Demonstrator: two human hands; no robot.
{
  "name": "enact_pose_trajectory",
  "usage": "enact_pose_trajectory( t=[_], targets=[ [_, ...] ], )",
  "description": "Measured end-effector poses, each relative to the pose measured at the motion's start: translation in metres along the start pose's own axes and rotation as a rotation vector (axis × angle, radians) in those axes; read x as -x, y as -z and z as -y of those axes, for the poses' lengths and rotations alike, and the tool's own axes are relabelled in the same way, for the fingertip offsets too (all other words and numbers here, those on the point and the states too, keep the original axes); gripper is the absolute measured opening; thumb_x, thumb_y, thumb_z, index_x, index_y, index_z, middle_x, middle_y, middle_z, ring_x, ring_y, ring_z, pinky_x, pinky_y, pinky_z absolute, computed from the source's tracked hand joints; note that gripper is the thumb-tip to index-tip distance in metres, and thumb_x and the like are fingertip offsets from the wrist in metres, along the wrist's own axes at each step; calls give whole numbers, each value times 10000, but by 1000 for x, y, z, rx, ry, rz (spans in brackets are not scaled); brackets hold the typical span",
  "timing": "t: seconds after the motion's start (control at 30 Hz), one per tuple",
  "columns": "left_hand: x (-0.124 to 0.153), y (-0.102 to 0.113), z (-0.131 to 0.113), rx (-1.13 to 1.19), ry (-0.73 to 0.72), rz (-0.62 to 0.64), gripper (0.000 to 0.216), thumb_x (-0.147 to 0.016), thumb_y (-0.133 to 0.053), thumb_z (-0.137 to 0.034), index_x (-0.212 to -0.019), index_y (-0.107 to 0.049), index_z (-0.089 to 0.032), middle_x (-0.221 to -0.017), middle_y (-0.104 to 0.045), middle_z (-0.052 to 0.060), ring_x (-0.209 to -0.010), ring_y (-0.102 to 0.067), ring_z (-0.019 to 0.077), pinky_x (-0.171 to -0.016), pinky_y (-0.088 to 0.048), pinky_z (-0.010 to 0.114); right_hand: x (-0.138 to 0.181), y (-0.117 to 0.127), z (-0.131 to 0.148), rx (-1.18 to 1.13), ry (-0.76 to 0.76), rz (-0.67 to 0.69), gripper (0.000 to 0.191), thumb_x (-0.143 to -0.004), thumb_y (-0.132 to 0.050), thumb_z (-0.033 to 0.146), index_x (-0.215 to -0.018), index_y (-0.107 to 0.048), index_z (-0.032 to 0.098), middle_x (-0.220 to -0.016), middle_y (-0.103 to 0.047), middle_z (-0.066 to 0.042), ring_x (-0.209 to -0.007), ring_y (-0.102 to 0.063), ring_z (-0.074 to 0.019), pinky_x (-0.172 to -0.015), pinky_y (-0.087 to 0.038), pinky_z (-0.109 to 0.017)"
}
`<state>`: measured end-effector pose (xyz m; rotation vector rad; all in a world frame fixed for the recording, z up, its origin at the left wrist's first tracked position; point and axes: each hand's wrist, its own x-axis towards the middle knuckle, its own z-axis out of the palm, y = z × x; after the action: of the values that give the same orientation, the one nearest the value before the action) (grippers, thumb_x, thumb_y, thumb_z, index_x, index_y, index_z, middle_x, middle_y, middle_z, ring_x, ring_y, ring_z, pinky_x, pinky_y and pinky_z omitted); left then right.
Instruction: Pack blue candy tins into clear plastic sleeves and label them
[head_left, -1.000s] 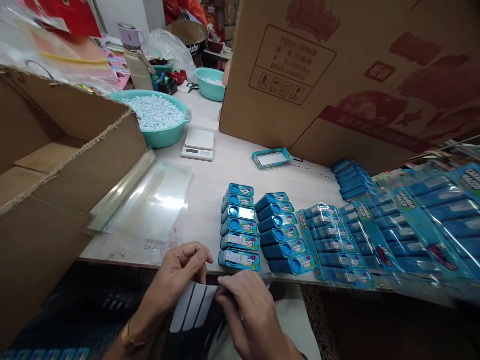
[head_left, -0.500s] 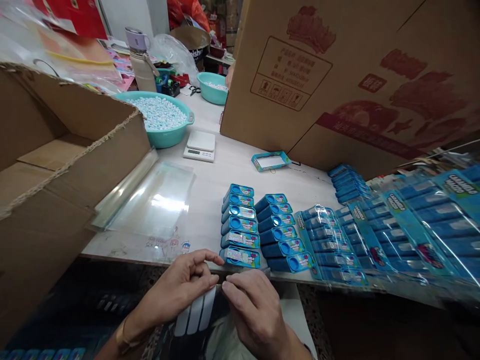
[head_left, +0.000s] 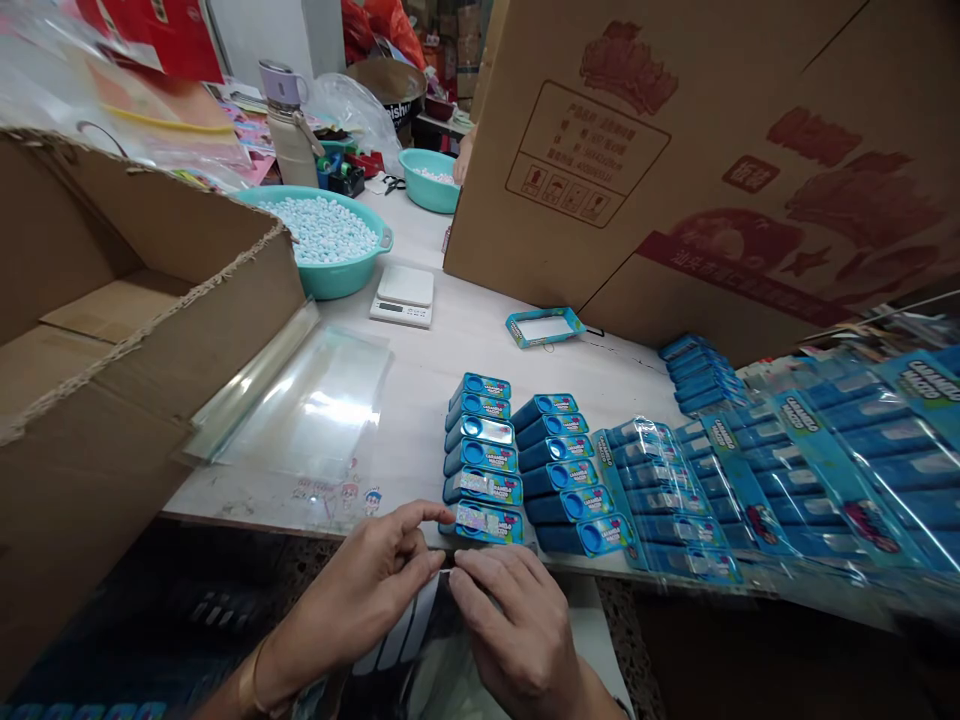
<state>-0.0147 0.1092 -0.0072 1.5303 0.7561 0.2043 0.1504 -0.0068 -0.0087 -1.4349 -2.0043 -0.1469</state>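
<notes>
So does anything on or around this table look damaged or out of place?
Yes, the open carton at the left: its upper edge is ragged, as if roughly cut or torn. The pale pieces sit inside the near basin.

The long white strips (head_left: 417, 628) look like flat, dull paper. The blue oblong cases (head_left: 484, 457) are smooth and shiny, but I can't tell if they are metal or plastic. Glossy see-through plastic covers the blue wrapped packs (head_left: 660, 497). The clear flat sheets (head_left: 296, 400) are slick, bright plastic. The open brown box (head_left: 225, 330) is dull cardboard with a rough, torn edge; the tall brown box (head_left: 555, 265) is smoother printed cardboard. The round mint-green bowl (head_left: 341, 280) is smooth plastic. The thin gold-coloured bracelet (head_left: 249, 684) looks like shiny metal.
</notes>
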Motion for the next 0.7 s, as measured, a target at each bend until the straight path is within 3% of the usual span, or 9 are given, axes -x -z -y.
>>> enact_pose_trajectory(
  t=[0.17, 0.27, 0.47, 0.6, 0.7],
  targets=[
    [-3, -1, 0, -21, -6, -9, 450, -967, -493, -418, -1294, -561, -117, -675, -477, -41, -638, -441, 116, -592, -341, 228, -1, -3, 3, -70, -114, -9, 259, -873, -605, 57, -1123, -646, 115, -944, -718, -108, -844, -652, -200, -716, -539, -333],
    [-5, -1, 0, -5, 0, -22, 476, -967, -495, -442, -1305, -548, -111, -650, -433, -53, -617, -404, 113, -575, -323, 226, 2, -3, 3, -9, -80, -1, 343, -868, -609, 58, -1206, -646, 104, -987, -723, -130, -890, -666, -231, -735, -549, -363],
    [-7, -1, -3, 29, 10, -17, 506, -962, -492, -447, -1335, -517, -105, -648, -400, -58, -613, -380, 114, -573, -322, 222, 7, -5, -1, 30, -44, -26, 299, -870, -554, 72, -1141, -670, 122, -1094, -715, -144, -1020, -671, -259, -818, -562, -385],
    [-10, -1, -3, 6, 13, 12, 505, -959, -490, -450, -1324, -535, -104, -654, -409, -53, -622, -405, 121, -583, -334, 231, 3, -10, 3, -38, -120, -84, 200, -871, -545, 42, -1025, -643, 124, -1041, -704, -123, -1004, -647, -235, -851, -544, -365],
    [-16, 5, 5, -110, 7, -57, 439, -961, -495, -431, -1258, -592, -122, -659, -460, -43, -629, -441, 124, -611, -345, 242, 0, 0, 8, -68, -136, -43, 154, -861, -541, 12, -951, -590, 127, -938, -666, -109, -909, -605, -216, -783, -513, -350]
  ],
)
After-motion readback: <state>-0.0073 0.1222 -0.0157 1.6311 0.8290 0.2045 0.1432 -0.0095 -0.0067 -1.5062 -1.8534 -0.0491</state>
